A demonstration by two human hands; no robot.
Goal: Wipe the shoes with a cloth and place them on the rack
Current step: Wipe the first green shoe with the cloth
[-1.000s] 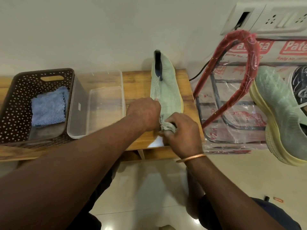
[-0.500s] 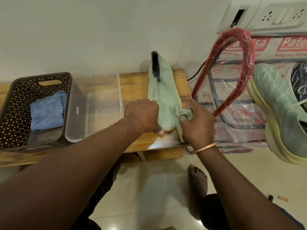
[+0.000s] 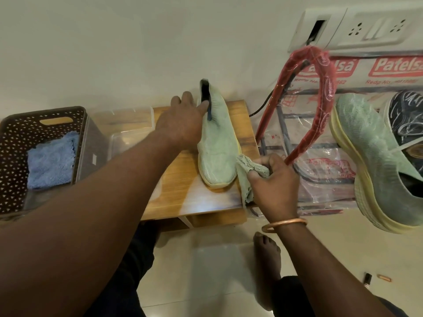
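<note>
Green shoe [image 3: 217, 143] lies on the worktop [image 3: 183, 191]
Left hand [image 3: 183, 121], fingers fairly straight, touches its heel end; right hand [image 3: 275, 187] pinches the cloth [image 3: 248, 170] just beside the toe.

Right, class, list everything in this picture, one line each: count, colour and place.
table shoe: one, pale green, on wooden table
rack shoe: one, pale green, on rack, right
dark shoe: one, black, beside it
cloth: one, green, in right hand
blue cloth: one, blue, inside brown basket
tub: one, clear, beside basket
socket panel: one, white, on wall
hands: two; left hand touches table shoe's collar, right hand grips cloth
</note>
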